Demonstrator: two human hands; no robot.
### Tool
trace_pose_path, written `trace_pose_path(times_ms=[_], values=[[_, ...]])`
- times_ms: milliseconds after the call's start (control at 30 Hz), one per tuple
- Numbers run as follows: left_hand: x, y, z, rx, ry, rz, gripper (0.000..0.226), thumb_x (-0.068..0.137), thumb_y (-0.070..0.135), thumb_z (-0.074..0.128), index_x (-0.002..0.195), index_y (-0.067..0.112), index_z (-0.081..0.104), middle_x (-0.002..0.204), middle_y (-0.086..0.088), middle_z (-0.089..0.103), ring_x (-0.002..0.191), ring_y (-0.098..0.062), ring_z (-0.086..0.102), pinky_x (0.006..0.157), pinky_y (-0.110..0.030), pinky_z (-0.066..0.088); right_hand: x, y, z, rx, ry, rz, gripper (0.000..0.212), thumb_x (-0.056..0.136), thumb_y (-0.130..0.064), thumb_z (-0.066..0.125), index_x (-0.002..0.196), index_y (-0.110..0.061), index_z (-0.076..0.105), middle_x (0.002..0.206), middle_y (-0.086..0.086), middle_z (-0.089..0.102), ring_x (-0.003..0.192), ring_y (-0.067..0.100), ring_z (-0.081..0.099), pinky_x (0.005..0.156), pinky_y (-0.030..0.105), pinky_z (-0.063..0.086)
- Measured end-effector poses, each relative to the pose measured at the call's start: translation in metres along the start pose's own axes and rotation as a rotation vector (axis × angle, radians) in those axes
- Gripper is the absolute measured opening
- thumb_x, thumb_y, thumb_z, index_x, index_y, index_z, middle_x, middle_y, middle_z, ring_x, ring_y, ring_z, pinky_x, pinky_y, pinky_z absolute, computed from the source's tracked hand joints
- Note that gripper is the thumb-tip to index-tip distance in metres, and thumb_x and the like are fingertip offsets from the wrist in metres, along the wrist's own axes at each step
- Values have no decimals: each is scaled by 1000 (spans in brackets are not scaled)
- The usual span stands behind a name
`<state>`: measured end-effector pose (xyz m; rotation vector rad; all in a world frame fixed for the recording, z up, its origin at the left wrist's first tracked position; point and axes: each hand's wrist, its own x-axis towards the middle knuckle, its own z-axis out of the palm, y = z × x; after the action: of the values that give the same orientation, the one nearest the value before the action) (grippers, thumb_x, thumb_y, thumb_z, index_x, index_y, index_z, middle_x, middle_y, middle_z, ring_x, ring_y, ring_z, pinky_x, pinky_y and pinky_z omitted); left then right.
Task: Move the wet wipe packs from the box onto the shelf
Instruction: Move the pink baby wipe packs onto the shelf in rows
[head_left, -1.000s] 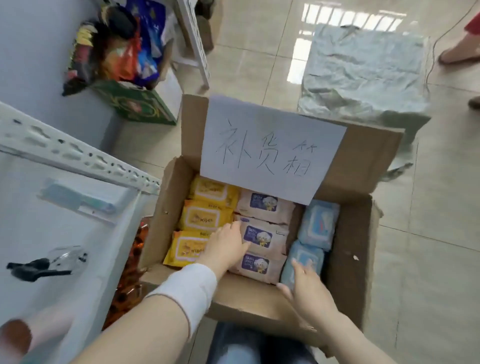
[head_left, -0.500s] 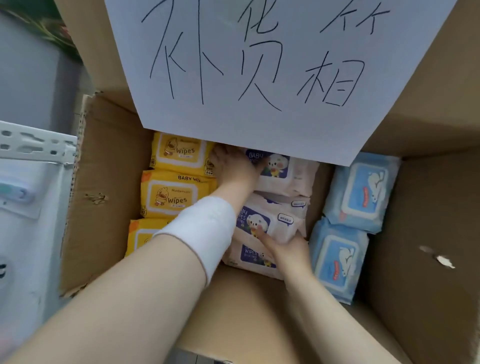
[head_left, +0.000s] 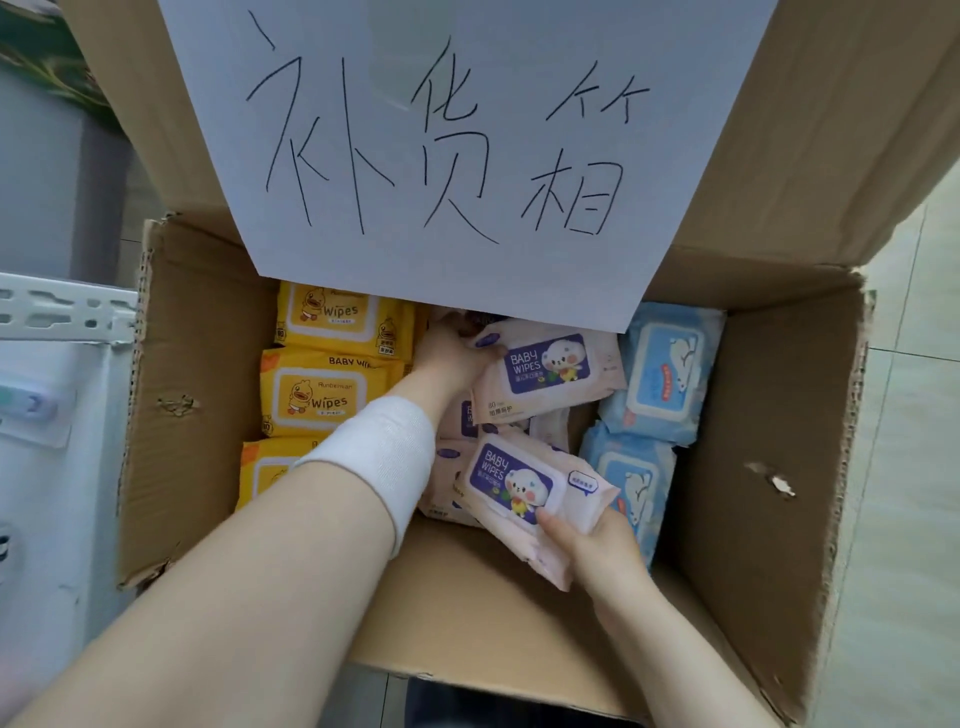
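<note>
An open cardboard box (head_left: 202, 395) holds wet wipe packs: yellow packs (head_left: 317, 400) on the left, pink packs in the middle, blue packs (head_left: 660, 374) on the right. My left hand (head_left: 449, 353) grips the left end of a far pink pack (head_left: 550, 369), tilted up off the pile. My right hand (head_left: 597, 545) grips the near end of another pink pack (head_left: 519, 488), lifted above the rest. More pink packs lie under both, partly hidden by my left arm. The white shelf (head_left: 57, 312) stands at the left edge.
A white paper sign (head_left: 447, 156) with handwritten characters hangs from the box's raised far flap (head_left: 831, 156) and overhangs the far packs. Tiled floor (head_left: 914, 467) shows on the right. A price tag holder (head_left: 31, 410) is fixed to the shelf.
Both hands have closed on pink packs and raised them from the pile. The camera has come closer over the box since a second ago.
</note>
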<state>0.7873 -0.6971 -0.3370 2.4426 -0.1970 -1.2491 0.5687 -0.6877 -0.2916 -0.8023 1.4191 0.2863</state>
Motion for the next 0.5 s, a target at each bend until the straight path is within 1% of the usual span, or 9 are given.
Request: trace_pose_path(times_ms=[100,133,167,233,267,333,367,433,500], values=[[-13,-4,-7,-88,-18,8,28,80,24,70,99,12,53,117,-11,58,104,-27,56,77,-28,44,-13,0,-22,20,-1,-11,33,84,-6,66,115,-12,60,106,7,69,96,22,66,87,37,52],[-21,-6,-11,-155,-36,14,27,80,22,70,96,12,50,113,-10,57,101,-26,55,76,-29,44,-18,0,-28,26,16,-21,33,83,-5,66,115,-13,59,105,7,69,96,22,66,85,36,52],[-30,-7,-16,-226,-55,16,29,79,19,71,97,12,49,110,-8,56,99,-24,55,76,-29,44,-24,1,-33,27,43,-36,34,83,-4,66,115,-14,58,105,6,68,95,22,66,84,35,52],[-54,-12,-29,-345,-73,19,34,79,15,71,108,13,52,110,-4,55,99,-20,54,78,-32,47,-39,2,-43,13,115,-77,35,83,-5,67,115,-15,57,103,4,67,94,21,65,83,34,52],[-66,-15,-37,-384,-75,24,34,79,13,70,110,13,55,110,-4,56,99,-20,55,79,-32,48,-46,1,-48,-1,145,-92,34,83,-7,67,115,-14,59,101,4,67,92,21,65,79,33,51],[-95,-23,-57,-423,-61,43,26,79,11,70,102,18,59,106,-4,60,94,-19,58,78,-31,49,-64,-2,-58,-19,168,-101,32,81,-11,70,112,-9,62,99,7,69,89,23,66,75,33,52],[-112,-28,-69,-442,-45,48,21,79,11,70,96,20,61,103,-4,63,92,-18,60,78,-31,49,-74,-5,-64,-17,163,-113,32,79,-11,72,110,-8,64,101,9,70,91,26,67,78,37,53],[-152,-38,-95,-500,6,49,17,80,12,70,89,25,63,96,1,65,90,-17,60,75,-30,50,-100,-13,-72,-27,128,-145,34,78,-12,73,110,-9,64,105,12,70,97,30,66,90,47,51],[-199,-47,-125,-575,85,86,16,80,12,70,86,27,66,88,6,67,84,-13,60,67,-23,48,-130,-24,-75,-29,50,-189,37,78,-12,71,114,-10,63,109,12,70,101,31,65,94,50,49]])
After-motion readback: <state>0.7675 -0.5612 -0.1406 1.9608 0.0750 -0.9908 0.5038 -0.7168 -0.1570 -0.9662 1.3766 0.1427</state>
